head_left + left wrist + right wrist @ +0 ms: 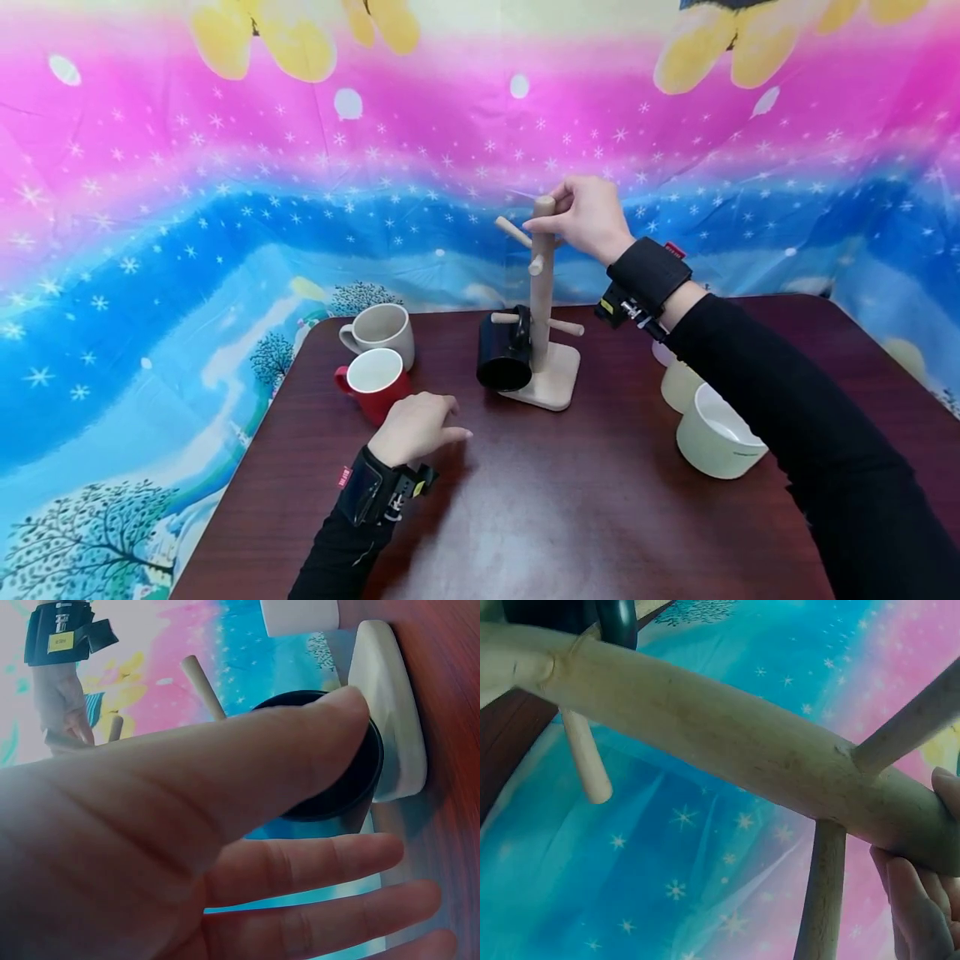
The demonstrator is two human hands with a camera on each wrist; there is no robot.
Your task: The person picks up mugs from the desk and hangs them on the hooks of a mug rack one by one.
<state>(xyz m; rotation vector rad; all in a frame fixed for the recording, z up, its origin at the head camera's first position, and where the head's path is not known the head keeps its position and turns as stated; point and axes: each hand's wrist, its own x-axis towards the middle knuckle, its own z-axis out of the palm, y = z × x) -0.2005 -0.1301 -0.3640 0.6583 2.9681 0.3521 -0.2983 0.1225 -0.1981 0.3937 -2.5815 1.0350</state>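
A wooden mug tree point(543, 283) stands at the table's middle, its post gripped near the top by my right hand point(588, 218). From a lower peg on its left hangs a black mug point(504, 354), mouth tilted down toward me. My left hand point(416, 427) hovers over the table beside a red mug point(378, 398), holding nothing, its fingers extended. Behind the red mug sits a white mug point(386, 329). The left wrist view shows the left thumb point(300, 742) across the black mug's opening point(330, 799). In the right wrist view, fingers point(915, 907) wrap the post's end.
To the right, a white cup point(712, 450), a cream cup point(681, 385) and a pale purple one stand in a row, partly covered by the right sleeve point(795, 400). A printed cloth point(450, 150) hangs behind the dark wooden table point(570, 500).
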